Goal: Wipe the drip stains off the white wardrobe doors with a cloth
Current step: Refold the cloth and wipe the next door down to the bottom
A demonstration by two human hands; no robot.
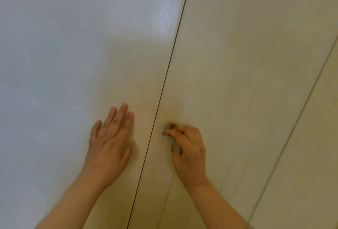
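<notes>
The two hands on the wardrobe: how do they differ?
The left hand lies flat, fingers straight; the right hand is curled. The left hand holds nothing; the right hand grips a small cloth. The left hand rests on the left door, the right hand on the right door. Both are bare.

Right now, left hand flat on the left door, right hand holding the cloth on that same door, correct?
Not quite. In the head view the right hand holds the cloth on the right door, past the seam. The left hand is flat on the left door.
</notes>
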